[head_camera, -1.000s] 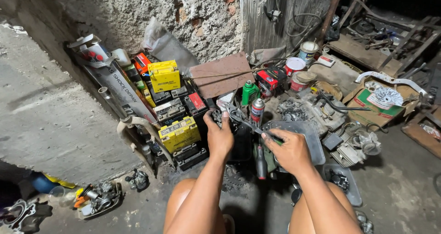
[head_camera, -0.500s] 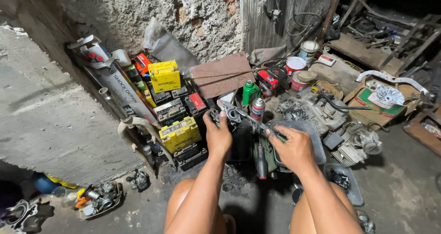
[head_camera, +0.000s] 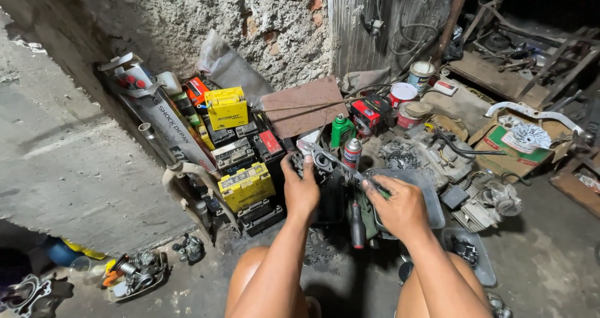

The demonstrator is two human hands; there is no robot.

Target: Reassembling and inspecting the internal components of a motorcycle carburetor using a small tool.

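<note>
Fingers of our left hand (head_camera: 301,190) are curled shut around a dark metal engine part (head_camera: 310,163), held above the floor clutter just in front of the black batteries (head_camera: 250,144). Our right hand (head_camera: 398,207) grips a long metal tool (head_camera: 340,165) whose axis slants up and leftward, its tip meeting the part, so both hands close on it.

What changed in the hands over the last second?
Very little. The left hand still grips the dark metal engine part, and the right hand still holds the long tool on it; the right hand sits slightly lower. Yellow batteries, spray can and grey tray unmoved.
</note>
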